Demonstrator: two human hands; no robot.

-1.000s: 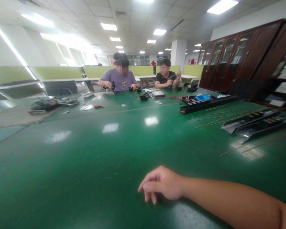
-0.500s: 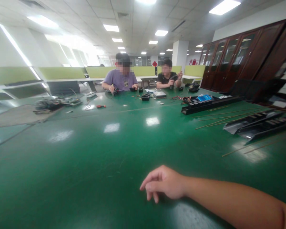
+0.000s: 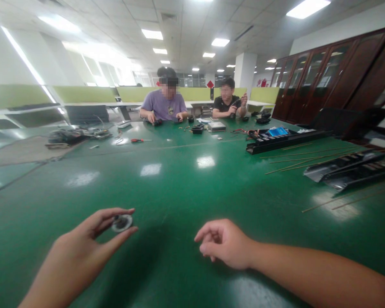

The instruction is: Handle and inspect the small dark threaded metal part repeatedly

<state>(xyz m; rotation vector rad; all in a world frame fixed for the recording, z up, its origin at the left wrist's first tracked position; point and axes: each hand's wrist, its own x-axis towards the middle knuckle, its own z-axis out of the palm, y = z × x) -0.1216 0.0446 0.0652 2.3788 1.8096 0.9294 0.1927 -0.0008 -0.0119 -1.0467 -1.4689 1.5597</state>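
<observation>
My left hand (image 3: pixel 80 248) is raised over the green table (image 3: pixel 167 192), gripping a small round part (image 3: pixel 125 224) between thumb and fingers. The part has a pale grey ring and a dark middle; its exact kind cannot be made out. To its right, my right hand (image 3: pixel 226 244) hovers low above the tabletop with loosely curled fingers. A gap shows between its thumb and forefinger, and nothing is visible in it.
Black metal channels (image 3: pixel 349 169) and thin brass-coloured rods (image 3: pixel 308 160) lie at the right. A red-handled screwdriver (image 3: pixel 137 140) is farther off. Cables and parts (image 3: pixel 73 136) are heaped at the left. Two people (image 3: pixel 167 105) sit across the table, handling dark objects.
My left hand has come into view from the lower left with the round part in it. My right hand has shifted slightly right, its fingers a little more curled.
</observation>
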